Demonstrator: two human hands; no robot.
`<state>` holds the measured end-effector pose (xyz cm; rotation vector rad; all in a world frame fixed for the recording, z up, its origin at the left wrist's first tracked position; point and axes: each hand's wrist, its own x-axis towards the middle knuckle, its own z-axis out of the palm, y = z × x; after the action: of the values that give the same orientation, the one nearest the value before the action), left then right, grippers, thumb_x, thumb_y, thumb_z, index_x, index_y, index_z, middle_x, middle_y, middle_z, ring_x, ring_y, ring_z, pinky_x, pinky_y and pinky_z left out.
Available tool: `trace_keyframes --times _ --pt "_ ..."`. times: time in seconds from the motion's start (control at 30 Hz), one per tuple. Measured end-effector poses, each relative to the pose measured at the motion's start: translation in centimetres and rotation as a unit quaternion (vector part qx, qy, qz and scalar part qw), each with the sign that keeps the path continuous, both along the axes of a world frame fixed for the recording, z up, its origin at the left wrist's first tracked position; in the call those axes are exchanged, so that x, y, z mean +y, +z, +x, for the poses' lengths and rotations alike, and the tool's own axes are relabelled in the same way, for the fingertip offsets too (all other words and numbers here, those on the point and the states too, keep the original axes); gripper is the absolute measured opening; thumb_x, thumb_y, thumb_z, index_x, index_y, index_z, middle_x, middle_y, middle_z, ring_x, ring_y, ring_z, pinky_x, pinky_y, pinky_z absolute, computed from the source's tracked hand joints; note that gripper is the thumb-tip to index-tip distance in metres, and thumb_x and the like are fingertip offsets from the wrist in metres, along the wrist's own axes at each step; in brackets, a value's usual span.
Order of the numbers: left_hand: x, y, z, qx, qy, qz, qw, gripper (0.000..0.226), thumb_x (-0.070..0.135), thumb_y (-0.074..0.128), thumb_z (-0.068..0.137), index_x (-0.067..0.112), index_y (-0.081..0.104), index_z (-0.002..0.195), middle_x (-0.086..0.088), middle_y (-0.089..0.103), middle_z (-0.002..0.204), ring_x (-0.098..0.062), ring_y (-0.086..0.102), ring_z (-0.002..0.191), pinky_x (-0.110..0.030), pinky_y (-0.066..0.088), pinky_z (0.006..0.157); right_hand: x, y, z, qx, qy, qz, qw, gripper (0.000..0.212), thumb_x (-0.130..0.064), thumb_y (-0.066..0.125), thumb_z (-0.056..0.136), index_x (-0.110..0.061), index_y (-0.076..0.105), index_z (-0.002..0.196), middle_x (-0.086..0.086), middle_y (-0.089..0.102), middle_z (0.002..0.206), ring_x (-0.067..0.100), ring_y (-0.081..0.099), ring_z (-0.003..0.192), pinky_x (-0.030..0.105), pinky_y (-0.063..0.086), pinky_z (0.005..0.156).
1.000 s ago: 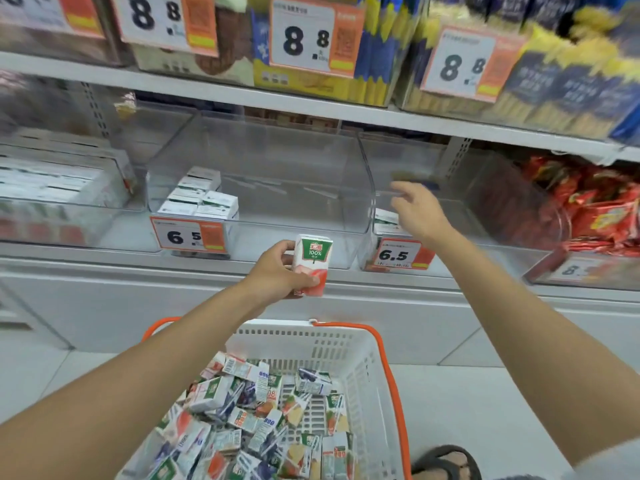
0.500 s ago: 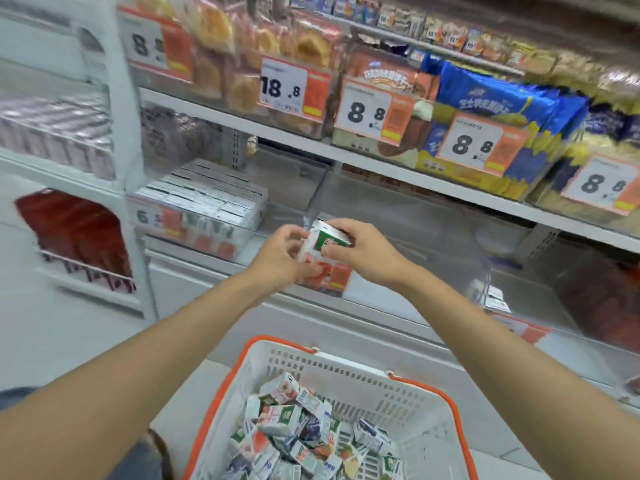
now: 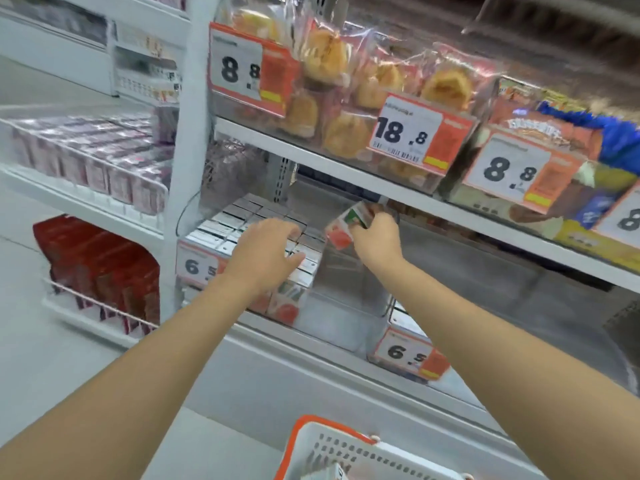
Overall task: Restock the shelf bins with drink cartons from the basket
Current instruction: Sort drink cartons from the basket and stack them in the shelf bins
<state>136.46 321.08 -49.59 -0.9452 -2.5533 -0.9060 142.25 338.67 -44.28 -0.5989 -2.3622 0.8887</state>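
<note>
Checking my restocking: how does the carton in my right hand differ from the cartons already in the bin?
The carton in your right hand is tilted and in the air; the binned cartons stand upright in packed rows. It is gripped; your left hand lies open over the binned cartons. Both show red print.

Basket (image 3: pixel 346 455): the bottom edge is cutting it off; most of its contents are lying out of view.
Carton (image 3: pixel 341 233): blur is smearing its print; the right hand (image 3: pixel 375 239) is covering its far end.
Bin cartons (image 3: pixel 239 220): the left hand (image 3: pixel 265 249) is hiding several tops; contact cannot be told.
Price tags (image 3: pixel 407 133): small print is blurring beyond reading.
Far-right tag (image 3: pixel 625 220): the right edge is cutting it off.
</note>
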Motion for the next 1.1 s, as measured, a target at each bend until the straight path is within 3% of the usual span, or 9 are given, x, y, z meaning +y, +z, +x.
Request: trace_keyframes --times 0.07,0.17,0.3,0.4,0.5,0.57,0.77,1.0,1.1 --pt "0.1 0.0 -1.9 0.014 0.002 -0.107 0.994 0.063 0.056 0.059 0.086 0.025 0.045 0.139 -0.002 0.044 0.147 -0.022 0.028 0.142 -0.049 0.013 0.119 0.6 -0.7 -2.8 0.008 -0.041 -0.028 0.999 0.025 -0.010 0.052 0.096 -0.008 0.054 0.121 0.017 0.056 0.131 0.027 0.062 0.100 0.009 0.041 0.061" --pt "-0.2 -1.0 -3.7 -0.025 0.007 -0.196 0.980 0.084 0.074 0.042 0.082 0.030 0.024 0.151 0.000 0.019 0.161 -0.019 0.004 0.150 -0.054 -0.002 0.117 1.6 -1.6 -6.4 -0.053 -0.054 0.021 0.997 0.032 -0.012 0.050 0.097 -0.010 0.050 0.129 0.012 0.054 0.136 0.026 0.056 0.118 0.015 0.039 0.079" --pt "-0.1 -1.7 -4.3 -0.068 -0.003 -0.212 0.975 0.087 0.080 0.029 0.081 0.030 0.019 0.151 0.001 0.017 0.161 -0.018 0.007 0.149 -0.058 -0.001 0.117 3.9 -2.8 -9.5 -0.141 0.101 -0.026 0.984 0.050 -0.017 0.058 0.094 -0.013 0.044 0.142 0.003 0.045 0.149 0.019 0.045 0.132 0.021 0.033 0.096" --pt "-0.1 -1.7 -4.4 -0.054 0.003 -0.209 0.976 0.083 0.079 0.030 0.081 0.032 0.023 0.149 0.001 0.022 0.159 -0.018 0.010 0.148 -0.059 0.001 0.117 5.3 -3.9 -10.7 -0.240 0.175 -0.123 0.947 0.080 -0.047 0.074 0.079 -0.025 0.038 0.146 -0.009 0.038 0.152 0.012 0.042 0.133 0.030 0.034 0.110" --pt "0.0 -1.9 -4.3 -0.049 0.004 -0.198 0.979 0.078 0.078 0.032 0.081 0.034 0.030 0.145 0.002 0.029 0.155 -0.018 0.014 0.146 -0.058 0.002 0.117 5.3 -5.0 -11.5 -0.287 0.196 -0.134 0.928 0.112 -0.067 0.082 0.051 -0.032 0.034 0.146 -0.020 0.036 0.144 -0.002 0.050 0.114 0.014 0.048 0.087" --pt "0.0 -2.0 -4.3 -0.046 0.003 -0.192 0.980 0.077 0.078 0.031 0.080 0.034 0.032 0.144 0.002 0.031 0.153 -0.018 0.016 0.145 -0.058 0.002 0.117 5.2 -5.4 -12.0 -0.281 0.211 -0.152 0.924 0.109 -0.065 0.083 0.054 -0.034 0.033 0.145 -0.019 0.038 0.137 -0.013 0.047 0.096 0.004 0.046 0.062" --pt "0.1 -1.9 -4.6 -0.052 0.004 -0.207 0.977 0.082 0.082 0.028 0.078 0.036 0.030 0.146 0.001 0.025 0.157 -0.018 0.013 0.147 -0.059 0.002 0.116 4.0 -5.4 -11.1 -0.256 0.192 -0.090 0.943 0.102 -0.063 0.076 0.067 -0.029 0.027 0.149 -0.005 0.030 0.156 0.012 0.038 0.131 0.026 0.033 0.099" --pt "-0.2 -0.5 -2.9 0.039 0.021 -0.139 0.989 0.052 0.057 0.050 0.087 0.025 0.054 0.128 0.004 0.060 0.128 -0.016 0.053 0.120 -0.045 0.017 0.116 0.0 -4.5 -2.9 -0.106 0.150 0.117 0.976 0.070 -0.050 0.068 0.084 -0.020 0.041 0.141 0.004 0.044 0.143 0.020 0.042 0.130 0.023 0.034 0.099" --pt "-0.5 0.1 -0.6 0.098 0.034 -0.118 0.988 0.034 0.039 0.057 0.090 0.020 0.059 0.117 -0.003 0.065 0.114 -0.026 0.056 0.108 -0.040 0.040 0.093 -1.6 -4.3 2.8 -0.091 0.179 0.163 0.966 0.050 -0.035 0.069 0.089 -0.013 0.053 0.131 0.007 0.052 0.131 0.020 0.045 0.123 0.018 0.029 0.098"
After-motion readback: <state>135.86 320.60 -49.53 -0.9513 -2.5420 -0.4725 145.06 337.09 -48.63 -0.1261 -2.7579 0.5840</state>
